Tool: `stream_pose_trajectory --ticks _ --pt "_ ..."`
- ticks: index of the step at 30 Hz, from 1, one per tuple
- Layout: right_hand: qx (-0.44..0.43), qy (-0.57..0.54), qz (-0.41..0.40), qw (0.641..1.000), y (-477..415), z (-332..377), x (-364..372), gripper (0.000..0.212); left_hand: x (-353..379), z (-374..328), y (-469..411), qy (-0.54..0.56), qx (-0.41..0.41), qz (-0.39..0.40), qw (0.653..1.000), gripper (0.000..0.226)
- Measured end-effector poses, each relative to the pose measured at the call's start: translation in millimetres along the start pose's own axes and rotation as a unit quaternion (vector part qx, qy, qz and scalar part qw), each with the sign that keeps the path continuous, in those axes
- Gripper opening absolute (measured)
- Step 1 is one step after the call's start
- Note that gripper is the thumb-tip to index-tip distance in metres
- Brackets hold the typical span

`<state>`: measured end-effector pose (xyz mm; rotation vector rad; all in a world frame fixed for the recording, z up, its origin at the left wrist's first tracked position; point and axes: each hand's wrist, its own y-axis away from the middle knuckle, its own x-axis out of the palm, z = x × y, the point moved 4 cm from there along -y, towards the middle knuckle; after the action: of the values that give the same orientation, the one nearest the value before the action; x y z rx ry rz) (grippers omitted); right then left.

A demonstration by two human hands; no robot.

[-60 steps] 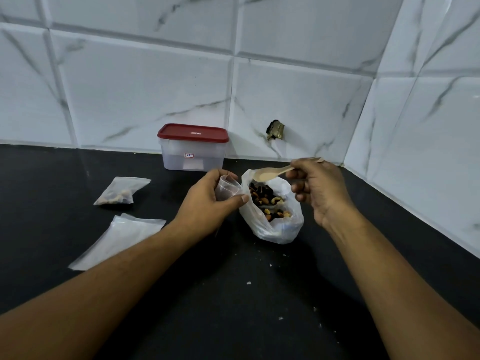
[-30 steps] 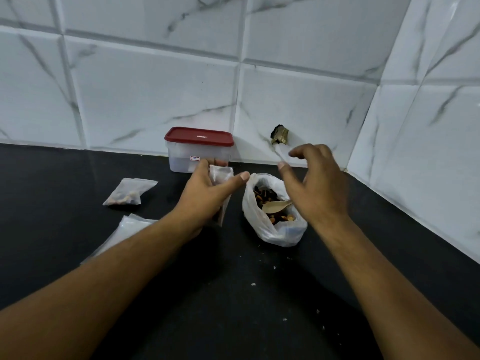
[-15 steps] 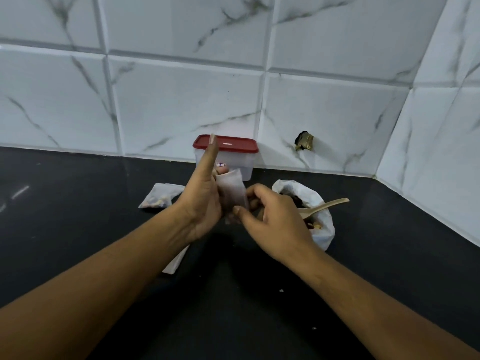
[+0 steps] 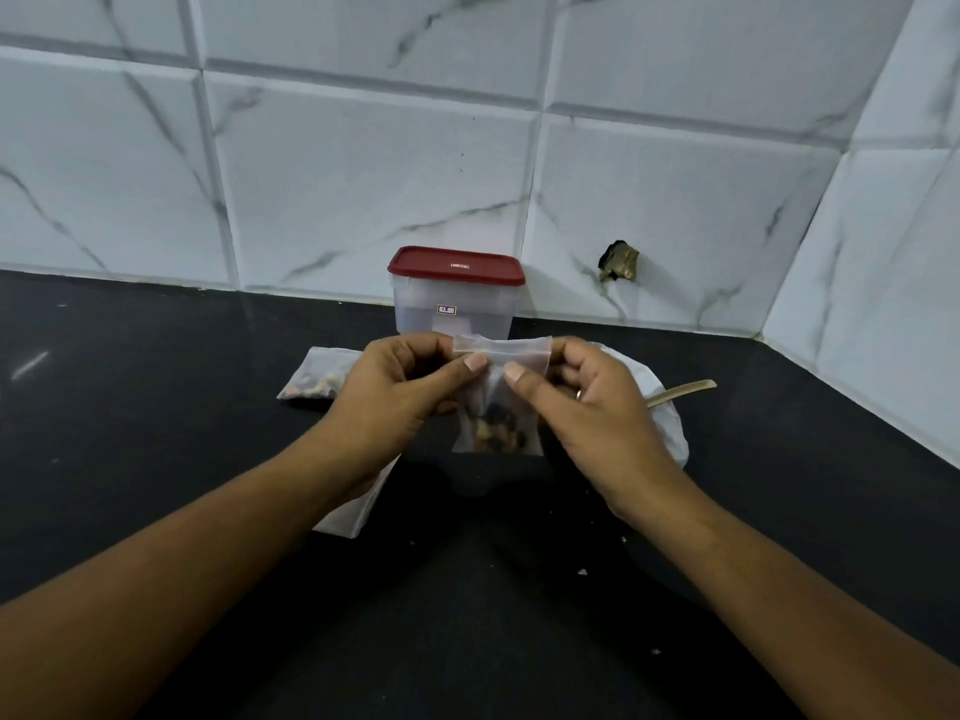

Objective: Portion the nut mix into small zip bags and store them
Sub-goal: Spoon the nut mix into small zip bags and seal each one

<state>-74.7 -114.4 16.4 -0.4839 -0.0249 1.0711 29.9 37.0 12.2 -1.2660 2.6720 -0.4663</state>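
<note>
Zip bag (image 4: 497, 405) of nuts (image 4: 496, 434), now two-handed

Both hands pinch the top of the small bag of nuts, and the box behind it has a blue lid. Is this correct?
The lid of the box is red, not blue; the head view shows it. The rest holds: left hand and right hand pinch the top of the small bag.

Left hand (image 4: 395, 402) and right hand (image 4: 587, 407) pinch the top of a small zip bag (image 4: 498, 407) holding nuts; red-lidded container (image 4: 456, 293) stands behind.
</note>
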Motion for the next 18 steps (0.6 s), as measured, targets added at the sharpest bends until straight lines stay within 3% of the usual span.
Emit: stream_pose_trajectory --ticks 5,18 --pt "-0.004 -0.036 -0.036 0.999 1.0 0.5 -4.5 0.005 0.4 4.7 2.3 -0.032 0.016 0.000 0.999 0.019" --pt "0.016 -0.049 -0.031 0.998 -0.7 -5.4 -3.6 0.007 -3.7 7.4 2.5 -0.001 0.009 -0.037 0.999 0.013"
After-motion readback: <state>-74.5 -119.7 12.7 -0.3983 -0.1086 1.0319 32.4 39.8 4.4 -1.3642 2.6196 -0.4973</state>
